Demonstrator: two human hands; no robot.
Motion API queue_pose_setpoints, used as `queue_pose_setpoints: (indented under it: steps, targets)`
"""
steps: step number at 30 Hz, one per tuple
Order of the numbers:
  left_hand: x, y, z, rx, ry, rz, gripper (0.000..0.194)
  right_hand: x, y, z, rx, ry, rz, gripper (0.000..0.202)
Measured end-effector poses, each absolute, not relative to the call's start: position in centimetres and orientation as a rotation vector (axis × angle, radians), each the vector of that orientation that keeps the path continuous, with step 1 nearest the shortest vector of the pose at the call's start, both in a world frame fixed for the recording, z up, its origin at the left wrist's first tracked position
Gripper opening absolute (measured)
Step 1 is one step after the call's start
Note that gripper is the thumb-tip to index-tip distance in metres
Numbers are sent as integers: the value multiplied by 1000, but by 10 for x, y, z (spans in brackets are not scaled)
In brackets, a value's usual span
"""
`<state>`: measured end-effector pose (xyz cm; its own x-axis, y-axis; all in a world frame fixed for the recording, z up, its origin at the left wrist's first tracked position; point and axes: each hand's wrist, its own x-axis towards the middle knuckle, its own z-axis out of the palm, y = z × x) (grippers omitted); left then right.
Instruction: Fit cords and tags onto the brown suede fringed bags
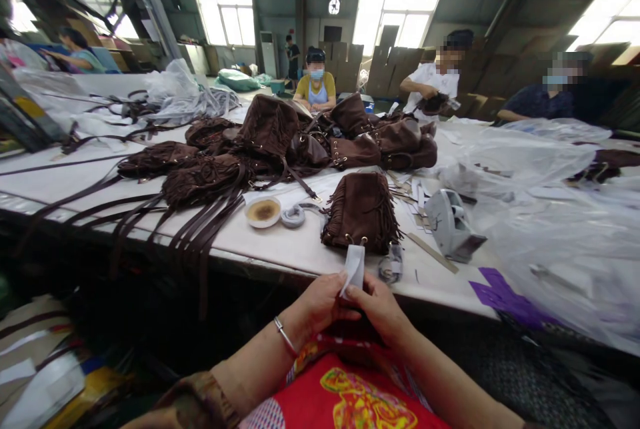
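A pale strip (355, 266) runs from the lower edge of a brown fringed bag (361, 210) down to my hands. My left hand (327, 299) pinches the strip from the left, its fingers closed. From the other side my right hand (379, 302) holds the same strip, thumb pressed on it. The bag lies at the table's front edge with small metal rings at its near end. Just right of it is a small clear-wrapped bundle (391, 264).
Brown bags (270, 126) are heaped across the table (280, 249), straps hanging over its front edge. A shallow bowl (263, 212), a grey roll (293, 216) and a tape dispenser (450, 226) lie near the fringed bag. Plastic sheeting (545, 236) covers the right. Several people work beyond.
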<state>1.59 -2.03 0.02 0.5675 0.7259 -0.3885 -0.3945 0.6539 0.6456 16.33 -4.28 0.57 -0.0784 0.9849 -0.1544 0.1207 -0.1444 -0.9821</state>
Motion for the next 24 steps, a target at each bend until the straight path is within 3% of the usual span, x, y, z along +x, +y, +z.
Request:
queue_pose_setpoints:
  steps: [5, 12, 17, 21, 24]
  targets:
    - [19, -25, -2, 574, 707, 779, 40, 158, -41, 2, -1516, -1414, 1132, 27]
    - [24, -30, -3, 677, 804, 799, 41, 151, -43, -8, -1669, -1527, 932, 23]
    - [27, -28, -9, 849, 948, 865, 41, 154, -58, -3, -1535, -1615, 1052, 39]
    - [27, -27, -8, 891, 984, 835, 45, 181, -71, 1, -1501, -1613, 1056, 36]
    - [27, -27, -7, 893, 1042, 805, 49, 229, -63, 13, -1589, -1494, 828, 30]
